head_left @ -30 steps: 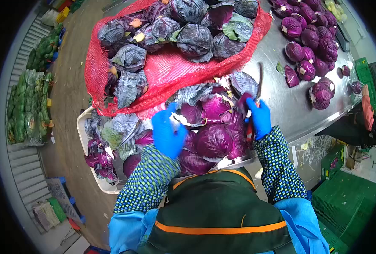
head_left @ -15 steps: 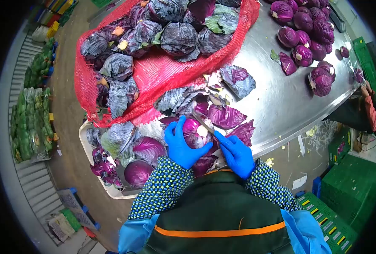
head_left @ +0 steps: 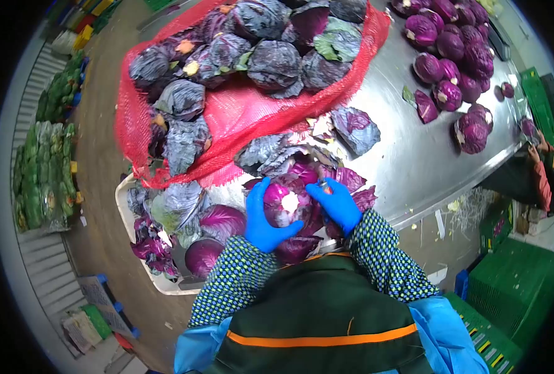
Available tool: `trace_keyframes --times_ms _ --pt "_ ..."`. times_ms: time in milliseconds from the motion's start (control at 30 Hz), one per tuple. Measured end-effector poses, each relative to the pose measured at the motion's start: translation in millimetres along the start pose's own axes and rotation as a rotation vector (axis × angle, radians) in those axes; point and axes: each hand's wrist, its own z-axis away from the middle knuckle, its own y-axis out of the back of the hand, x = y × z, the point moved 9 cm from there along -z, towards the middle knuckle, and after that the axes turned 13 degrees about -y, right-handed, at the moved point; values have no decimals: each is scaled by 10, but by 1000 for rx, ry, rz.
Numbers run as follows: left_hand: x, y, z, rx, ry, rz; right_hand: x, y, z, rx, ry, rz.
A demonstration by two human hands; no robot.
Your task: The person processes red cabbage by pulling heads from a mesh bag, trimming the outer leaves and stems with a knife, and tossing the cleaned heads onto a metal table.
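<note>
A red cabbage (head_left: 284,198), its pale cut stem facing up, lies between my blue-gloved hands at the table's near edge. My left hand (head_left: 266,219) is wrapped round the cabbage's left and lower sides. At its upper right, my right hand (head_left: 335,203) is closed round a knife (head_left: 325,186), of which only a small part shows at the fingers; the blade is hidden. Loose leaves (head_left: 357,129) lie beyond and to the right. Behind them a red mesh bag (head_left: 227,118) holds several dark, untrimmed cabbages (head_left: 273,65).
A white tray (head_left: 125,201) with cabbages and leaves is at the left. Several trimmed cabbages (head_left: 449,46) sit at the back right of the metal table (head_left: 408,162). Another person's hands (head_left: 537,148) show at the far right. Green crates (head_left: 514,280) stand at the lower right.
My right hand has moved up to the cabbage's upper right side, and the knife blade is no longer visible. The cabbage's cut stem now faces up more fully. The view has shifted slightly.
</note>
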Motion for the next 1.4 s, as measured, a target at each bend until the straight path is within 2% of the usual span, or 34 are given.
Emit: trace_keyframes --times_ms 67,100,167,200,267,300,333,367,433,467,567,600,667,700,767,800,833,900,933,967,1033,1100,1167,1200,1233,1300,1333,1367,1400 --pt "-128 115 81 -47 69 240 -44 -2 -109 -146 -237 -150" --pt "-34 201 128 -7 79 461 37 52 -256 -142 -234 -199" --pt "209 363 199 58 69 705 -39 305 -175 -52 -370 -201" --pt "379 474 194 116 -30 639 -192 324 -49 -52 -367 -190" --pt "625 619 154 220 -128 358 -632 163 363 -185 -264 -534" --pt "728 663 129 248 -185 180 -834 32 647 -314 -262 -614" --pt "867 682 107 305 -255 48 -754 -178 738 -495 -288 -718" --pt "878 618 89 355 -262 221 -685 -366 791 -677 -314 -820" --pt "1102 680 11 233 -332 -144 -657 -428 768 -697 -287 -806" --pt "1167 748 -89 134 -309 -171 -523 -343 731 -773 -260 -755" --pt "1402 773 -332 -174 -244 -198 -665 -200 775 -739 -115 -667" --pt "1411 801 -372 -161 -237 -196 -645 -202 804 -746 -119 -654" --pt "1481 623 -401 -426 -366 -501 -598 -211 837 -748 -130 -709" --pt "1518 631 -438 -426 -367 -508 -576 -216 840 -753 -126 -712" --pt "1550 429 -407 -656 -419 -606 -432 -290 883 -823 -219 -651" --pt "1550 385 -422 -597 -540 -698 -444 -317 933 -868 -178 -673" --pt "1486 350 -411 -603 -545 -697 -401 -305 956 -863 -177 -679" --pt "1455 359 -426 -543 -553 -552 -190 -352 1024 -894 -387 -787" --pt "1374 387 -457 -510 -436 -452 -66 -398 1027 -918 -456 -889" --pt "1386 383 -433 -518 -442 -452 34 -408 983 -914 -452 -898" --pt "1433 466 -463 -465 -295 -259 302 -370 883 -796 -571 -938" --pt "1388 428 -462 -492 -264 -316 208 -318 871 -833 -550 -896" --pt "1136 291 -398 -759 50 -84 -379 -249 956 -932 -218 -681" --pt "1151 308 -383 -768 58 -48 -430 -234 947 -951 -186 -641" --pt "1139 328 -362 -766 59 -51 -433 -230 941 -955 -184 -641" --pt "1489 353 -366 -699 -479 -188 -301 -255 974 -1001 -335 -633" --pt "1540 484 -446 -541 -597 -276 -228 -272 955 -1040 -318 -627" --pt "1275 604 -530 -414 -410 5 -146 -281 983 -1036 -321 -626" --pt "807 721 -636 -309 -116 141 -89 -285 969 -926 -371 -662"
